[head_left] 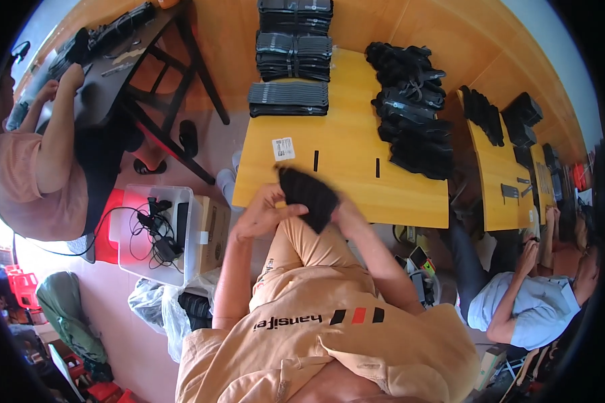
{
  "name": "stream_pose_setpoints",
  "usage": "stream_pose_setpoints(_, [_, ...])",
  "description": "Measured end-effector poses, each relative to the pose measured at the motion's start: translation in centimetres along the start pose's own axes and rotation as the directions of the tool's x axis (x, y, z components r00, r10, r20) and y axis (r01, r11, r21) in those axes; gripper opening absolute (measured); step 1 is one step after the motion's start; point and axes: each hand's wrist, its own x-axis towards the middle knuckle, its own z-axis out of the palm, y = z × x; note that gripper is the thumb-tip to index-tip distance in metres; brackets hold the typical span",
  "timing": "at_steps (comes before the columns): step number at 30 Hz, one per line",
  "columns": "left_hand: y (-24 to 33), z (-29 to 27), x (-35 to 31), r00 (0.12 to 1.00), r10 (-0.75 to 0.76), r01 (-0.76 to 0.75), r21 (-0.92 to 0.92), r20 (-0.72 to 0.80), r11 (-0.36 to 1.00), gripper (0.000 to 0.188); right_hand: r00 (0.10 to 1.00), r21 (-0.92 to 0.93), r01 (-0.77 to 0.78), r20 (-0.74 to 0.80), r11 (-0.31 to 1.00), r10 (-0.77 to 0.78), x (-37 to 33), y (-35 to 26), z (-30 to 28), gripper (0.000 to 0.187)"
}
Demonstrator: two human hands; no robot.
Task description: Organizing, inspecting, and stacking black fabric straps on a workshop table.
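A folded, dark black piece of fabric point(308, 198) is held tilted over my lap, just off the front edge of the yellow table point(275, 185). My left hand point(270, 211) grips its left side, with the thumb lying across the front. On its right edge, my right hand point(347, 216) pinches the fabric, some fingers hidden behind it. Motion blurs the piece slightly, so its exact kind is unclear. Beyond it on the tabletop lie a white printed label sheet point(284, 148) and two narrow black strips point(316, 160).
Neat stacks of flat black goods point(289, 99) stand at the table's back left. A loose heap of black fabric goods point(413, 114) covers its right side. Left of me, a clear plastic bin point(156, 235) holds black cables. People sit working at a dark table point(107, 80) and another yellow table point(494, 171).
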Motion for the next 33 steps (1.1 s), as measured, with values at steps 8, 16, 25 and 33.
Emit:
stream_pose_setpoints(8, [-0.6,-5.4,3.3,0.972,-0.235,0.210,0.371,0.022,0.905,0.015,0.923,-0.124,0.382,0.095,0.916,-0.372,-1.3,-10.1,-0.3,0.036])
stream_pose_setpoints(16, [-0.5,-10.8,4.7,0.945,-0.281,0.235,0.253,0.165,0.938,0.019,0.864,-0.227,0.493,0.019,0.840,-0.503,2.1,-10.2,-2.3,0.015])
stream_pose_setpoints(25, [-0.5,-16.9,11.2,0.800,-0.136,0.233,0.094,-0.584,0.968,0.020,0.837,-0.293,0.455,-0.181,0.841,-0.516,9.7,-14.2,-1.8,0.022])
stream_pose_setpoints(33, [-1.6,-20.5,18.4,0.627,0.172,0.355,0.475,-0.760,0.805,0.026,0.655,-0.630,0.445,-0.255,0.636,-0.712,20.9,-16.5,-3.7,0.023])
